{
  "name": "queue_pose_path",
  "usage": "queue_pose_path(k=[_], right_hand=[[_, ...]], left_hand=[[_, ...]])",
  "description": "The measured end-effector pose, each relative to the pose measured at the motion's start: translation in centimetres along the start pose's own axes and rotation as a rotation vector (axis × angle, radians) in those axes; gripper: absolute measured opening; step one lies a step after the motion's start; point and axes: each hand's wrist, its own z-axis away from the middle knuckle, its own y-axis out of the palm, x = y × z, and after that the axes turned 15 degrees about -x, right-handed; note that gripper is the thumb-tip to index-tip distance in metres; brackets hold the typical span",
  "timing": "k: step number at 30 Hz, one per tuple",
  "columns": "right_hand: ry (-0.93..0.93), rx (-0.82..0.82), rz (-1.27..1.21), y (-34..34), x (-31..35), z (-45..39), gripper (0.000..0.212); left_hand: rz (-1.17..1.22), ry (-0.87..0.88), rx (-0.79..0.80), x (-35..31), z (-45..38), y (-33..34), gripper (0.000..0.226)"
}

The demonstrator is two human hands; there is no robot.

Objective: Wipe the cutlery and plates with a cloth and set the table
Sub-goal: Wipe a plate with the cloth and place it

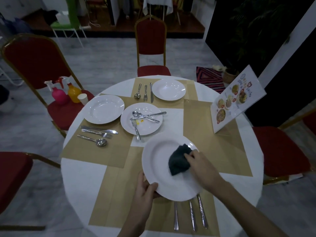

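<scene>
Round white table, four tan placemats laid in a cross on it.

Left hand: gripped the near-left rim of a white plate, thumb curled over the top edge, fingers hidden underneath. Plate held tilted above the near placemat.

Right hand: pressed a dark crumpled cloth against the plate's well, fingers curled over the cloth's right side and pinching it.

Beneath the held plate, on the near placemat: three cutlery handles side by side, their heads hidden by the plate.

At the table's middle: a soiled plate with yellow smears, carrying a spoon, a knife and a fork crossed loosely over one another.

Left placemat: a clean deep plate, and just in front of it a knife, a fork and a spoon lying parallel.

Far placemat: another deep plate, with a spoon, fork and knife in a row on its left.

Right side of the table: a standing menu card with food pictures.

Around the table: red chairs with gold frames. On the seat of the left chair: a pink spray bottle, an orange spray bottle and a paper cup.
</scene>
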Motion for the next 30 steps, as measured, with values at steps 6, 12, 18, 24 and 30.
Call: queue_pose_path(k=[6, 12, 18, 24, 30], right_hand=[[-0.302, 0.044, -0.199, 0.8, 6.6, 1.3, 0.03], [-0.33, -0.003, 0.135, -2.3, -0.2, 0.4, 0.035], [-0.099, -0.036, -0.068, 0.6, 5.9, -0.1, 0.04], [-0.37, -0.026, -0.046, -0.4, 3.1, 1.4, 0.033], [0.065, -0.108, -0.023, -0.3, 2.8, 0.1, 0.03]], left_hand=[[0.086, -0.051, -0.039, -1.1, -0.8, -0.1, 0.042], [0.113, -0.079, -0.035, -1.2, -0.7, -1.6, 0.041], [0.046, -0.037, 0.022, -1.2, -0.7, 0.8, 0.037], [0.123, -0.104, -0.066, -0.7, -1.6, -2.1, 0.043], [0.055, -0.064, -0.005, -0.4, -0.9, -0.4, 0.04]])
